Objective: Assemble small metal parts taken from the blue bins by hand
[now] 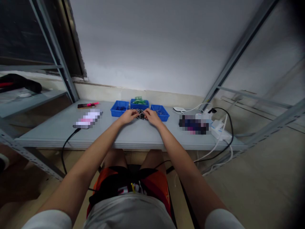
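Observation:
Both hands meet over a small pile of dark and silvery parts (pixel 141 115) on the grey table, in front of three blue trays. My left hand (pixel 129 116) comes in from the left with fingers pinched at the pile's edge. On the other side my right hand (pixel 152 115) has its fingers closed too; whatever each holds is too small to name. The left blue tray (pixel 116 113) has dark blue pieces, the back tray (pixel 145 106) green packets, and the right tray (pixel 164 118) small metallic and dark pieces.
A blurred phone (pixel 87 119) with a black cable lies on the left, near a pink object (pixel 92 104). Rightward are another blurred device (pixel 194 124), a white power strip (pixel 222 133) and loose cables. Metal shelf posts (pixel 226 68) flank the table.

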`<state>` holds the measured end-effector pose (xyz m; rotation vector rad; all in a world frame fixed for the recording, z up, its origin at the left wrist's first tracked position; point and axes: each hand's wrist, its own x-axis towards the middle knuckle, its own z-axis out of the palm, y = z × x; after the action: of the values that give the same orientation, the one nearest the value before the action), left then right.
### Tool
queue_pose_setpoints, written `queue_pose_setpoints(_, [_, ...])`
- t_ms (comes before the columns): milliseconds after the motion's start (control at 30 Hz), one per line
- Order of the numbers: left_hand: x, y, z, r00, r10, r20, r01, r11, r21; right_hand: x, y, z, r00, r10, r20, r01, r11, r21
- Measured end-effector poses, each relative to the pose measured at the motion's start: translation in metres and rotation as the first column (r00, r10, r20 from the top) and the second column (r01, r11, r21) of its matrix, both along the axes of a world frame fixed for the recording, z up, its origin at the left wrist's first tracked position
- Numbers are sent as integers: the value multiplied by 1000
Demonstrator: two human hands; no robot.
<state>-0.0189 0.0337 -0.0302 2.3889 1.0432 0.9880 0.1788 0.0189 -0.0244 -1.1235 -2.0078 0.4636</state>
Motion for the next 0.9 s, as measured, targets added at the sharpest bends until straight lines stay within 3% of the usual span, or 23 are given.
queue_pose_setpoints(167, [0, 0, 0, 999, -37, -19, 36, 999, -38, -1, -4, 3, 999, -36, 37, 37, 999, -29])
queue_pose_setpoints(600, [-2, 3, -1, 995, 22, -98, -19, 999, 31, 1, 2, -4, 999, 28, 30, -27, 999, -18])
queue_pose_setpoints(900, [-2, 4, -2, 999, 16, -46, -15, 1000, 10, 1, -1, -1, 997, -27, 74, 28, 999, -17])
